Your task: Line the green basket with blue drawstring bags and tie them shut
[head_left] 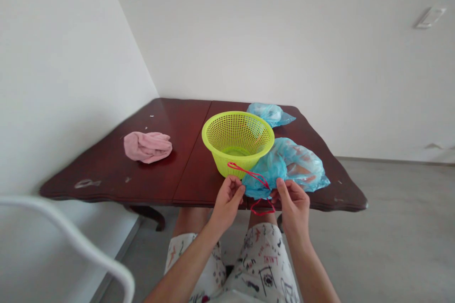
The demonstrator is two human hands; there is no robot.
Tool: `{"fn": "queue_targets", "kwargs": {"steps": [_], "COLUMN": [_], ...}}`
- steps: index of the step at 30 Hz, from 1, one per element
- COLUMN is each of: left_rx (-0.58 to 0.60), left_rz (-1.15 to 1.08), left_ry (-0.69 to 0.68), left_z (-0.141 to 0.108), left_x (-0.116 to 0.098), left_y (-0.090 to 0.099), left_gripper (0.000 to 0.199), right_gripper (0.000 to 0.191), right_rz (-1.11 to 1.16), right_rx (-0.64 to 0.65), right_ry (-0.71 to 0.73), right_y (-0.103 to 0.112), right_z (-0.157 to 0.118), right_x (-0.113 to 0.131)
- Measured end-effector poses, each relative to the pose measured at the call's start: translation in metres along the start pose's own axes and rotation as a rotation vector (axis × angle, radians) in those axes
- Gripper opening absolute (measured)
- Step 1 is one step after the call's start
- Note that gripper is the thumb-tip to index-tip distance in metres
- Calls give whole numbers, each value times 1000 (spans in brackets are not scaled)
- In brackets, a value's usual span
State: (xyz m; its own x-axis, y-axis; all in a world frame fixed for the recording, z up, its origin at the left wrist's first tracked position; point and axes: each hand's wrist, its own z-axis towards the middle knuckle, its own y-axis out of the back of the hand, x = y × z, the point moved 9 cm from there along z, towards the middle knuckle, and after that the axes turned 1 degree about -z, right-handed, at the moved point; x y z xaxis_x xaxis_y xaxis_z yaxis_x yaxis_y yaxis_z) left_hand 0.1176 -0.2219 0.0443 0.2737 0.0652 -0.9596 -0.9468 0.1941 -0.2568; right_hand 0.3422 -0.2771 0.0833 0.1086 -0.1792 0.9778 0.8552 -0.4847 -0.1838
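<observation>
The left hand [227, 203] and right hand [292, 210] of a seated person work over the near edge of a dark wooden worktop [188, 175], just above patterned white shorts [265, 265]. The left grip is clenched, thumb and fingers pinched on a red cord [250, 175] where it meets a crumpled blue plastic bag [263, 184]. The right grip is closed on the bag's other side, fingertips gathering the thin film. The bag sits between the hands at the worktop's edge, and a loop of the cord droops below it, past that edge. The cord's other end arcs up across the front wall of a lime-green plastic basket [237, 142], which stands upright just beside the hands. Against the bag lies a larger blue bag with orange markings [302, 165]; whether the two are joined cannot be told. A third blue bag [270, 113] lies behind the basket, touching its rim. Well to the left, a bunched pink cloth [147, 147] rests on the worktop. A white chair back [71, 227] curves through the lower left corner, with white walls and a grey floor [391, 199] beyond.
</observation>
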Motion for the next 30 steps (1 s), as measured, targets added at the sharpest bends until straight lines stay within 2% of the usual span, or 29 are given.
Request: {"fn": "queue_targets", "kwargs": {"steps": [2,3,5,8,11,13,15,17,20,22,26,30], "left_rx": [-73,-72,15,182,185,160,161,191,277,296,240,82], "left_rz": [111,188,354,499,483,460,469,510,591,644,653,521], "left_ry": [-127,-201,-312,-307,-246,-246,-272,-320,-402,-431,-430,-439], "left_z": [-10,-15,-24,-24,-15,-10,-9,-10,-15,-15,-10,-7], "left_x": [-19,-30,-45,-44,-38,-38,-41,-48,-58,-64,-71,-75], "left_y": [8,7,-4,-25,-29,-28,-28,-28,-32,-32,-22,1], "left_gripper": [36,30,23,28,25,15,11,13,24,30,34,35], "right_gripper": [57,54,48,40,30,19,10,22,31,24,11,11], "right_rz": [34,55,75,15,-70,-134,-227,-363,-559,-616,-597,-531], "right_rx": [99,140,207,295,352,317,209,137,181,208,188,104], "right_ry": [-34,-41,-37,1,76,189,380,588,769,796,776,714], "right_y": [-9,-12,-18,-27,-36,-36,-29,-26,-33,-35,-29,-14], "right_z": [-3,-4,-7,-11,-14,-16,-19,-27,-35,-33,-25,-13], "right_x": [-5,-7,-11,-15,-11,1,23,45,60,60,61,68]}}
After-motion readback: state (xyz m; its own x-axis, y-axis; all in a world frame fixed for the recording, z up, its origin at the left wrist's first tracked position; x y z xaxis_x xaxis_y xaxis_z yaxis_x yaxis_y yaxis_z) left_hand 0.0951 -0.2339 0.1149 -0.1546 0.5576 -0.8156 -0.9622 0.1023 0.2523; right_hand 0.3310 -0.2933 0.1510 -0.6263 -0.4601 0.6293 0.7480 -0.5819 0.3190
